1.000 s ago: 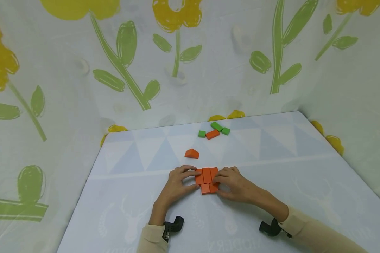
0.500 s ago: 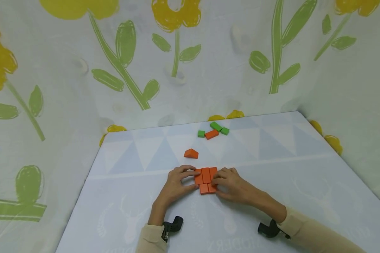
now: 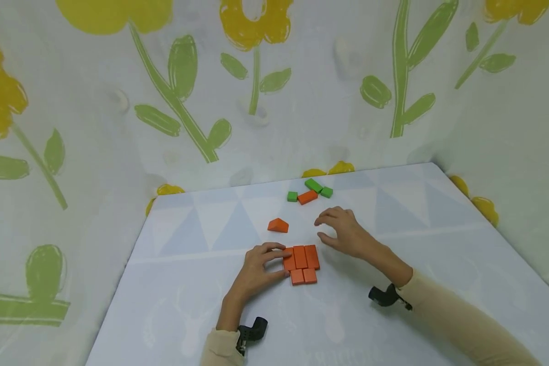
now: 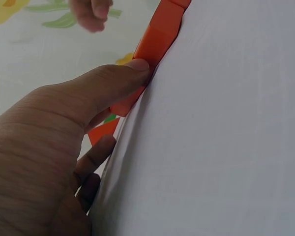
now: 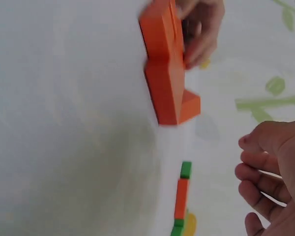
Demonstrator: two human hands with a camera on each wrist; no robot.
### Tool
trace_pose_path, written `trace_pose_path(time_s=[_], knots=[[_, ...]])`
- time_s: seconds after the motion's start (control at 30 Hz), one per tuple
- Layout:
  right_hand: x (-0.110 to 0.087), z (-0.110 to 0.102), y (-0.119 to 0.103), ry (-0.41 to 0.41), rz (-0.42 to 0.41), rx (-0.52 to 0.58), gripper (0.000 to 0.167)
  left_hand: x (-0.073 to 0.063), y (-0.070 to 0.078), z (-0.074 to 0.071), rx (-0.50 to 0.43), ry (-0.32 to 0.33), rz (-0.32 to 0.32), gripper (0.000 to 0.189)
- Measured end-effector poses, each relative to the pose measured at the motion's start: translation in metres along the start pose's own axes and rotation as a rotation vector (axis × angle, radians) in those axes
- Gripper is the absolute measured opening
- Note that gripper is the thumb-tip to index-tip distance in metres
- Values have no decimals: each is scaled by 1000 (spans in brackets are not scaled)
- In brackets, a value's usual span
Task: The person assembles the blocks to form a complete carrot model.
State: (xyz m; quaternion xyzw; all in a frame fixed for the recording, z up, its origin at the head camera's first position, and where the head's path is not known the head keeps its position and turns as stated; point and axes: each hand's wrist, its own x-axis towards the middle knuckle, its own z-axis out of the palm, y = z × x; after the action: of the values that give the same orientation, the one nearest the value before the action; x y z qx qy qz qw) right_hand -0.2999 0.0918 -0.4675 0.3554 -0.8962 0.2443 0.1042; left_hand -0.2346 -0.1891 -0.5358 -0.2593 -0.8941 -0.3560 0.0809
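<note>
Several orange wooden blocks [image 3: 300,257] lie flat in a tight group at the middle of the table, three upright ones behind two shorter ones. My left hand [image 3: 258,267] holds the leftmost block, fingers at its far end and thumb at its near corner. The left wrist view shows the thumb [image 4: 115,81] against the edge of the orange block [image 4: 160,32]. My right hand [image 3: 347,235] is raised behind and right of the group, fingers loosely bent, with nothing in them. An orange roof-shaped block [image 3: 278,225] stands behind the group, left of the right hand.
Farther back, an orange rectangular block [image 3: 307,197] lies beside a long green block [image 3: 313,185] and two small green blocks, the left one [image 3: 292,196] and the right one [image 3: 327,192]. A flower-printed curtain [image 3: 311,112] surrounds the white table [image 3: 174,284].
My right hand has let go of the right side of the orange group and moved away toward the back, uncovering the right-hand blocks. The left hand has stayed at the group.
</note>
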Motion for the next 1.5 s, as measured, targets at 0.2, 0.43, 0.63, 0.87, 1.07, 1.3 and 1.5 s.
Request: trace_pose_path(time_s=[0.2, 0.43, 0.63, 0.87, 1.07, 1.3, 1.5], knots=[[39, -8, 18, 4, 81, 4, 42, 3, -1, 0, -4, -25, -25, 42], [78, 1, 45, -93, 158, -101, 46, 1, -4, 0, -2, -15, -28, 43], [96, 16, 71, -194, 254, -128, 46, -4, -4, 4, -25, -43, -70, 42], [99, 26, 86, -243, 255, -144, 43, -3, 0, 3, -34, -41, -48, 42], [102, 30, 88, -208, 206, -177, 39, -2, 1, -2, -5, -31, -55, 41], [101, 32, 87, -249, 226, -225, 31, -2, 1, -3, -10, -13, -30, 42], [91, 15, 73, -212, 232, -171, 32, -2, 1, -2, -22, -14, -20, 42]])
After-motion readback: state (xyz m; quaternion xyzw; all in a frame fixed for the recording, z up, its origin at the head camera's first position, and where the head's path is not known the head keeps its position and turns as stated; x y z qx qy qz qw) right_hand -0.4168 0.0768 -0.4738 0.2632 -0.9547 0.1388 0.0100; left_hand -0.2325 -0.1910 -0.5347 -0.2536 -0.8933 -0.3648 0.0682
